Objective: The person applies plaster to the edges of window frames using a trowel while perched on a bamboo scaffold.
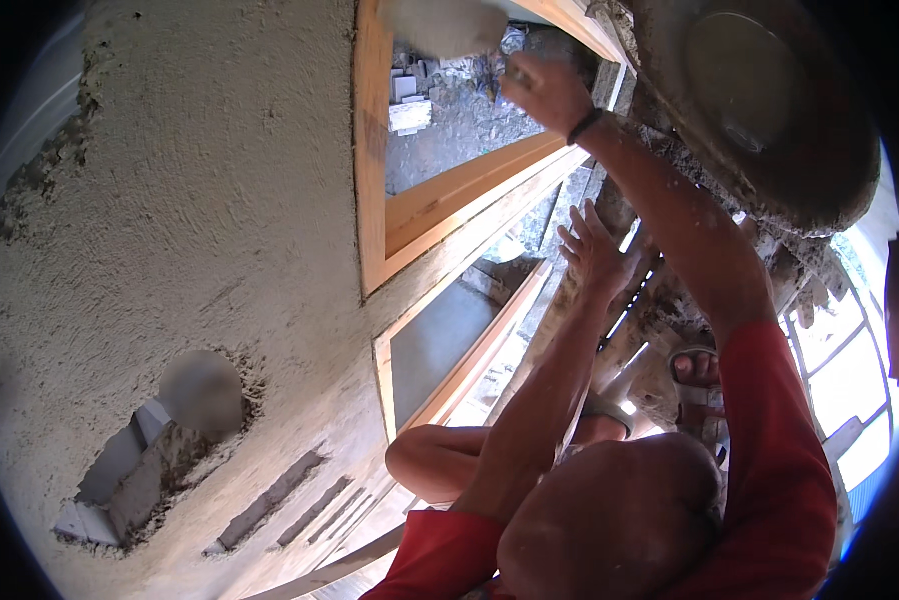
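My right hand (547, 90), with a dark band at its wrist, is raised in front of the upper wooden window frame (372, 150). Its fingers are curled closed, and what they hold is too unclear to name. A blurred, flat grey-brown shape (444, 25) shows just beyond it, across the top of the opening. My left hand (599, 255) is lower and nearer, fingers spread and apart, with nothing in it. Rough grey plaster (219, 180) covers the wall left of the frame.
A round mortar-crusted basin (849, 205) stands at upper right. Below the upper frame is a second wooden window frame (469, 350). The wall has a ragged hole (149, 460) and several slots (269, 500). My sandalled foot (696, 370) rests among dirty planks with gaps.
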Action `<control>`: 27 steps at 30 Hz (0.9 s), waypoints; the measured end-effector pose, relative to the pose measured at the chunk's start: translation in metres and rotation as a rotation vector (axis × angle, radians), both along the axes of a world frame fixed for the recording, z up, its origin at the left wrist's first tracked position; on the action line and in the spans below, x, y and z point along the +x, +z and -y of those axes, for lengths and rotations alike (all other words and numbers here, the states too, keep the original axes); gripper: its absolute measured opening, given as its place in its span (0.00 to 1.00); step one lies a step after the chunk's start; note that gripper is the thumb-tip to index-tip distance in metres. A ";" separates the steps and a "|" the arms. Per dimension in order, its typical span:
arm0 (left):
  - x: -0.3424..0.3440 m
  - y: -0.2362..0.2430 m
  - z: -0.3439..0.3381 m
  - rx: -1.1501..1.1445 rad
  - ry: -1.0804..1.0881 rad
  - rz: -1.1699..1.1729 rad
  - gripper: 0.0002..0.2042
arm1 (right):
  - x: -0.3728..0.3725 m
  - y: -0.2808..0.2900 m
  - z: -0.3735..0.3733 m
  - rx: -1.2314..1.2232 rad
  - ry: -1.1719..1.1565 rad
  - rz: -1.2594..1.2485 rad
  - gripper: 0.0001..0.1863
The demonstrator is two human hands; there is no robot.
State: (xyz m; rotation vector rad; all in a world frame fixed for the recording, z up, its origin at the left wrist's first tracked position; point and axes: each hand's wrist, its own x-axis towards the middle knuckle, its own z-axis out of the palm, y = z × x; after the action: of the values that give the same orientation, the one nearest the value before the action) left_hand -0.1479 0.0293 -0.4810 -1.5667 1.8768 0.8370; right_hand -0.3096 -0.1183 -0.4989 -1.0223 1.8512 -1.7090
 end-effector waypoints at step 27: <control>0.007 -0.002 -0.005 -0.021 0.007 -0.060 0.57 | 0.010 0.035 -0.008 0.025 -0.009 0.121 0.11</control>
State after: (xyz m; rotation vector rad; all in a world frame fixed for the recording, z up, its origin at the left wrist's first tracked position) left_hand -0.1411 0.0341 -0.4828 -1.5771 1.9292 0.8793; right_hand -0.3000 -0.1105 -0.4643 -0.8817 1.7979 -1.7094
